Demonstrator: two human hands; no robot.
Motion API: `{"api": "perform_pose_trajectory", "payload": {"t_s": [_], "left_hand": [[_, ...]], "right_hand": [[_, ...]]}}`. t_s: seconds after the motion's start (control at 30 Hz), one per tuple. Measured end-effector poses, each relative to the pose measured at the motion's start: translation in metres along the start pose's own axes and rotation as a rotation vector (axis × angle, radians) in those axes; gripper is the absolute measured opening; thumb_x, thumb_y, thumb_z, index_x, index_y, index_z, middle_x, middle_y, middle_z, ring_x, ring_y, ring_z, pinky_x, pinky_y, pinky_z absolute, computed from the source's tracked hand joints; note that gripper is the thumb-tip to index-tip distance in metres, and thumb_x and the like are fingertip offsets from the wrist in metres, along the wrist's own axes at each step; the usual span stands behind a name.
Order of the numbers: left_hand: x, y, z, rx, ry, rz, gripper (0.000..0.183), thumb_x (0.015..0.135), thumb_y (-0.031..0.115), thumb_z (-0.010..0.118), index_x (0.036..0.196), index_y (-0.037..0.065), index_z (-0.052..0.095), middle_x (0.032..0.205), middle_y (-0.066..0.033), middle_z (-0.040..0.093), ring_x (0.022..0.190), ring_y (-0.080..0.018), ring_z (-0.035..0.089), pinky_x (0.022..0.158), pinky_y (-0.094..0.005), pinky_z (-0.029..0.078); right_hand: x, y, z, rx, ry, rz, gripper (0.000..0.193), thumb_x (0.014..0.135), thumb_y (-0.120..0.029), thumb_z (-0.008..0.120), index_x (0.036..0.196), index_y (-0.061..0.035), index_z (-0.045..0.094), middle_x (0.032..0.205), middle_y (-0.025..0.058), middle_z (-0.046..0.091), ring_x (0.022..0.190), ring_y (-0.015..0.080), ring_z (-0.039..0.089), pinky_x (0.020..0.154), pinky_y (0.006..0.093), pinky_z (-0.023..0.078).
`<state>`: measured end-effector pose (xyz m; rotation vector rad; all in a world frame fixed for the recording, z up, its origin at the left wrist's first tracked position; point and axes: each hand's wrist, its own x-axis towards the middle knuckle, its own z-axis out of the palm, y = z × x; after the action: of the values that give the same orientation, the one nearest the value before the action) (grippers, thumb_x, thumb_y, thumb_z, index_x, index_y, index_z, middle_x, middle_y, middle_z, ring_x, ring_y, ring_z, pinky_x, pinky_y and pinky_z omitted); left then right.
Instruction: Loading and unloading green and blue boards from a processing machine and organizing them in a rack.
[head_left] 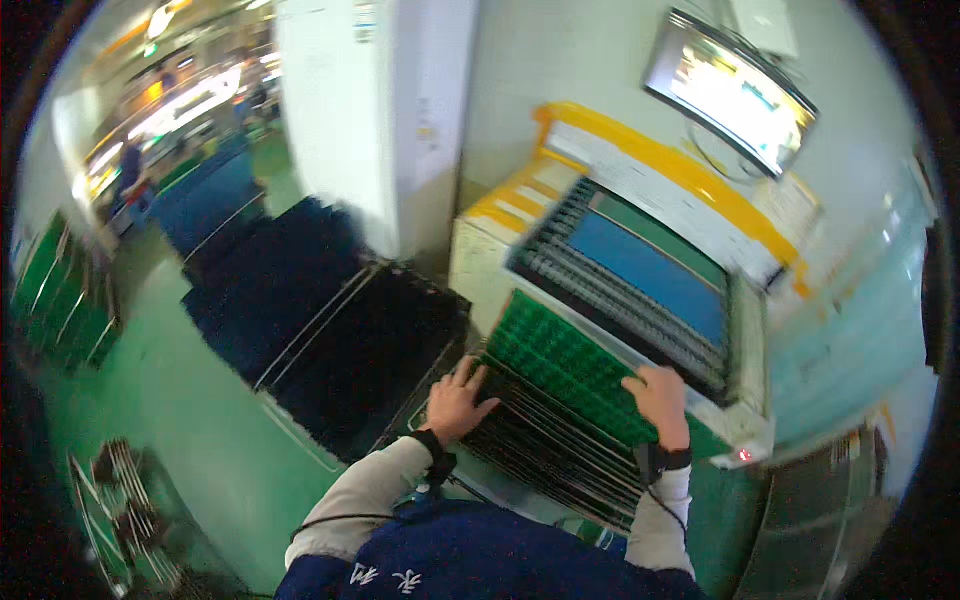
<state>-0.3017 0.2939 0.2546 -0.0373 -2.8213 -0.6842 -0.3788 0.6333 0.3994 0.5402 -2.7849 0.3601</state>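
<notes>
A green panel patterned like a circuit board (565, 362) leans upright before me, its lower part meeting a row of thin dark panels (550, 440) standing on edge. My left hand (458, 402) lies at the left end of that row, fingers apart, close to the green panel's lower left corner. At the green panel's right side, my right hand (660, 402) has its fingers curled in and appears to grip the edge. The fingertips are partly blurred. Both wrists carry dark bands with cables.
Behind the green panel stands a white machine (485, 245) with a roller bed (620, 300) and a blue sheet (650, 275) on top. A screen (735, 90) hangs above. Dark stacked panels (330, 330) are at left; metal racks (130, 510) stand on the green floor (215, 400).
</notes>
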Motion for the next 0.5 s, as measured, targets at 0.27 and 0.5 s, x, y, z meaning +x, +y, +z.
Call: {"api": "perform_pose_trajectory", "payload": {"t_s": [0.27, 0.5], "left_hand": [[0.01, 0.007, 0.016, 0.06, 0.012, 0.071, 0.069, 0.087, 0.051, 0.067, 0.142, 0.011, 0.054, 0.152, -0.0167, 0.042, 0.107, -0.0367, 0.059, 0.09, -0.0467, 0.048], [0.014, 0.008, 0.015, 0.071, 0.018, 0.072, 0.069, 0.086, 0.049, 0.069, 0.141, 0.01, 0.054, 0.153, -0.0159, 0.042, 0.108, -0.0368, 0.058, 0.091, -0.0473, 0.047]], "right_hand": [[-0.055, 0.053, -0.089, 0.74, 0.621, 0.431, 0.033, 0.088, -0.012, 0.072, 0.118, 0.0016, 0.068, 0.102, 0.0053, 0.069, 0.086, 0.0129, 0.057, 0.078, 0.0314, 0.047], [-0.085, 0.074, -0.057, 0.006, 0.532, 0.514, 0.039, 0.082, 0.002, 0.06, 0.119, -0.0067, 0.07, 0.096, 0.0192, 0.07, 0.085, 0.027, 0.066, 0.077, 0.0345, 0.052]]}}
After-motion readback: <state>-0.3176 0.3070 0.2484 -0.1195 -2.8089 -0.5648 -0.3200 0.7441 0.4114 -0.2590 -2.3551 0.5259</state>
